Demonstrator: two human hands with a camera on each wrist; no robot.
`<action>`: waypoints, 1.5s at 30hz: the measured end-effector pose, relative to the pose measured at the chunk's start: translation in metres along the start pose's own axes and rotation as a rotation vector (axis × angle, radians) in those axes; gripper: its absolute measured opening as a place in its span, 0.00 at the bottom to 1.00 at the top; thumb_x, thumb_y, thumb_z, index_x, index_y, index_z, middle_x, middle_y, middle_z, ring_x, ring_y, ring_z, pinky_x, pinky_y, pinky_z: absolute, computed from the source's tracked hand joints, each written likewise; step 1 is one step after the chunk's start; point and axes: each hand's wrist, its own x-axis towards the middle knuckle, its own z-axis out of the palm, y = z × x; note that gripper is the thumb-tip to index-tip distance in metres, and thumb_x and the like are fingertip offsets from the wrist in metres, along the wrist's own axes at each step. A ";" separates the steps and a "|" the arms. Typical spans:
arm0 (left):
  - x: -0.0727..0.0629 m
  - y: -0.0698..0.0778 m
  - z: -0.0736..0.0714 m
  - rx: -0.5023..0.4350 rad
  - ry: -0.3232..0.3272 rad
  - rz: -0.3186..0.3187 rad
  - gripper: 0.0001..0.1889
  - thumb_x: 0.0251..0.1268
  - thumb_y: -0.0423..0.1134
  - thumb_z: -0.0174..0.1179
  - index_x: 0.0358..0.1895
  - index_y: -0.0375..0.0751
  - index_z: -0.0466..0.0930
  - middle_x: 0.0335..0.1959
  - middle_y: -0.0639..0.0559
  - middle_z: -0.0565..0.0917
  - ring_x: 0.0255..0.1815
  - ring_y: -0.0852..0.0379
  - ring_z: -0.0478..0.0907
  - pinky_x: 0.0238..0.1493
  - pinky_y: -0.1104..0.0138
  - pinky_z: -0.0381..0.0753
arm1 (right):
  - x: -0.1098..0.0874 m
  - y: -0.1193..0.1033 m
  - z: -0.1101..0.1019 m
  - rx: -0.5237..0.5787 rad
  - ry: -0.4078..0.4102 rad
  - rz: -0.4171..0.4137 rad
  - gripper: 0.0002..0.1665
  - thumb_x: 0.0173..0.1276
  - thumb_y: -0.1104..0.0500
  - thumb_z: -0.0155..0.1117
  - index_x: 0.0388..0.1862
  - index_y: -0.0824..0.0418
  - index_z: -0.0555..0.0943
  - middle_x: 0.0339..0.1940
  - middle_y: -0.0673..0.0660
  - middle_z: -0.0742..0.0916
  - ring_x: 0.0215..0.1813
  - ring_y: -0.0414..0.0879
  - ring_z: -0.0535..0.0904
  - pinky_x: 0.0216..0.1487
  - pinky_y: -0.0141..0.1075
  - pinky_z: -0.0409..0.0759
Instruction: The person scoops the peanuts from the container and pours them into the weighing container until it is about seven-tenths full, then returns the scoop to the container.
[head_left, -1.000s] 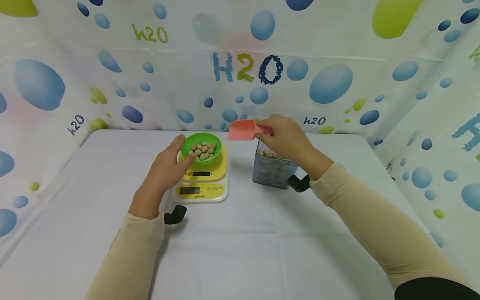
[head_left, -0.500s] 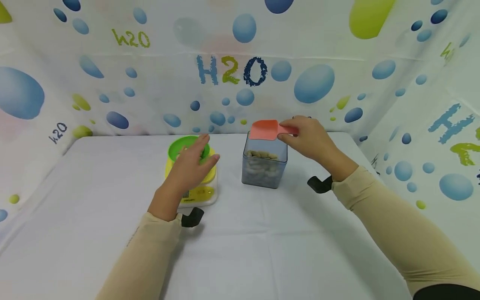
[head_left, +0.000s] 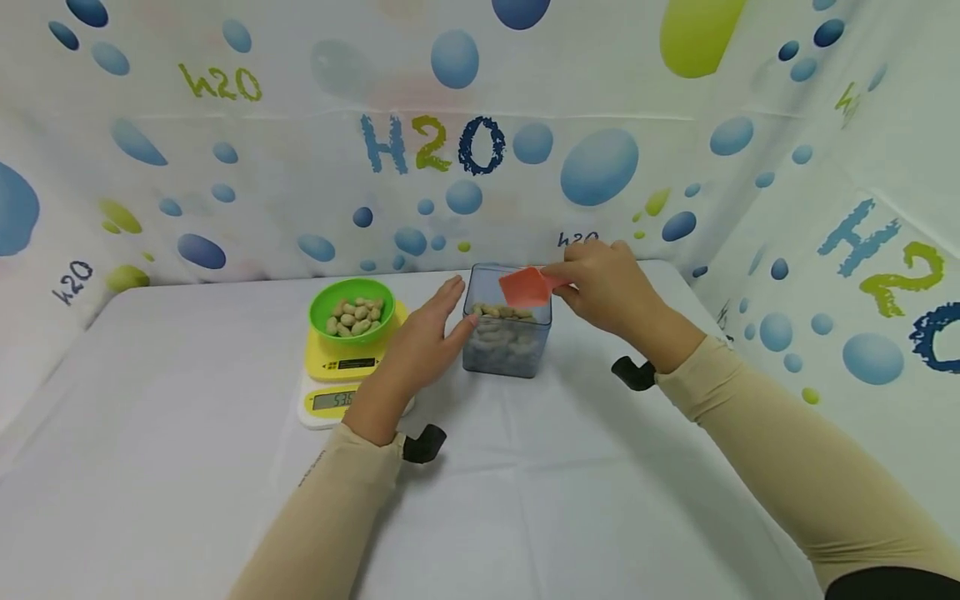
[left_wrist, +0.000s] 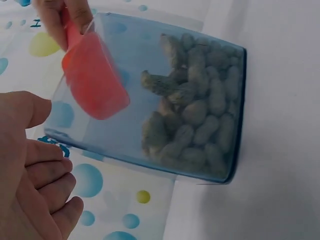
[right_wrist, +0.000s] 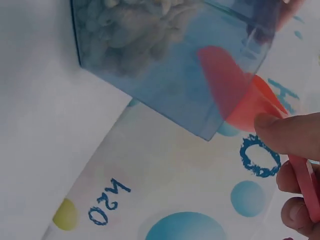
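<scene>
My right hand (head_left: 611, 287) grips the handle of a coral-pink scoop (head_left: 525, 288), whose blade dips into the mouth of a clear bluish container (head_left: 504, 357). In the left wrist view the scoop (left_wrist: 95, 77) is inside the wall, above the peanuts (left_wrist: 195, 110), and looks bare. My left hand (head_left: 422, 343), fingers extended and thumb apart, is at the container's left side; whether it touches the wall I cannot tell. Further left, a green bowl (head_left: 318, 321) with peanuts (head_left: 354, 318) sits on a yellow and white kitchen scale (head_left: 318, 367). My left forearm hides part of the scale's display.
A white cloth (head_left: 187, 433) covers the table. Behind it hangs a white curtain (head_left: 285, 150) with blue and green spots and H2O lettering. The container stands right of the scale, with a gap between them.
My left hand has left the green bowl and moved right to the container. My right hand has carried the scoop over the container and lowered it inside. The head view has turned right.
</scene>
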 end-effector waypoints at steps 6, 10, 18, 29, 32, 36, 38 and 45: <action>0.001 -0.001 0.010 -0.053 0.052 0.012 0.32 0.78 0.53 0.44 0.79 0.48 0.50 0.81 0.55 0.51 0.80 0.54 0.50 0.78 0.54 0.55 | 0.005 -0.006 0.013 -0.274 0.129 -0.169 0.17 0.63 0.67 0.65 0.45 0.49 0.89 0.24 0.55 0.80 0.28 0.52 0.70 0.25 0.43 0.62; 0.003 -0.001 0.015 -0.063 0.090 0.033 0.31 0.79 0.53 0.42 0.79 0.47 0.52 0.80 0.56 0.53 0.80 0.55 0.51 0.78 0.55 0.56 | 0.011 -0.011 0.018 -0.356 0.112 -0.224 0.16 0.62 0.68 0.67 0.44 0.51 0.89 0.30 0.55 0.85 0.32 0.52 0.74 0.28 0.44 0.69; 0.006 0.001 0.015 -0.088 0.101 0.053 0.31 0.79 0.53 0.42 0.79 0.48 0.53 0.80 0.57 0.54 0.79 0.56 0.54 0.77 0.55 0.59 | 0.029 -0.022 0.023 -0.346 -0.158 -0.267 0.15 0.58 0.65 0.75 0.44 0.52 0.89 0.37 0.54 0.86 0.36 0.51 0.78 0.36 0.42 0.78; 0.005 0.001 0.013 -0.077 0.076 0.042 0.31 0.79 0.54 0.43 0.78 0.47 0.54 0.79 0.55 0.55 0.79 0.56 0.54 0.77 0.56 0.58 | 0.032 -0.020 0.024 0.002 -0.273 -0.112 0.10 0.59 0.64 0.74 0.41 0.55 0.90 0.28 0.53 0.83 0.30 0.48 0.81 0.32 0.39 0.79; 0.005 0.000 0.013 -0.074 0.071 0.043 0.32 0.78 0.55 0.43 0.78 0.47 0.54 0.80 0.54 0.55 0.79 0.55 0.54 0.77 0.56 0.58 | 0.029 -0.018 0.026 0.072 -0.252 -0.087 0.09 0.60 0.64 0.73 0.40 0.58 0.90 0.26 0.53 0.82 0.28 0.48 0.81 0.32 0.38 0.80; 0.005 -0.001 0.014 -0.074 0.066 0.043 0.32 0.78 0.56 0.43 0.78 0.47 0.54 0.80 0.54 0.55 0.79 0.56 0.54 0.77 0.56 0.58 | 0.026 -0.015 0.027 0.142 -0.257 -0.037 0.08 0.63 0.65 0.70 0.40 0.58 0.89 0.27 0.53 0.82 0.30 0.47 0.80 0.34 0.36 0.81; 0.005 -0.001 0.014 -0.076 0.067 0.043 0.32 0.78 0.56 0.43 0.78 0.47 0.54 0.80 0.54 0.55 0.79 0.56 0.54 0.77 0.56 0.58 | 0.025 -0.014 0.028 0.163 -0.263 -0.004 0.08 0.63 0.67 0.69 0.40 0.58 0.89 0.27 0.53 0.81 0.29 0.47 0.78 0.33 0.36 0.79; 0.004 -0.003 0.014 -0.089 0.067 0.038 0.33 0.78 0.57 0.43 0.78 0.47 0.54 0.80 0.56 0.54 0.79 0.57 0.53 0.77 0.56 0.58 | 0.027 -0.017 0.033 0.159 -0.199 -0.042 0.09 0.61 0.67 0.71 0.41 0.59 0.90 0.27 0.54 0.83 0.30 0.48 0.81 0.32 0.36 0.81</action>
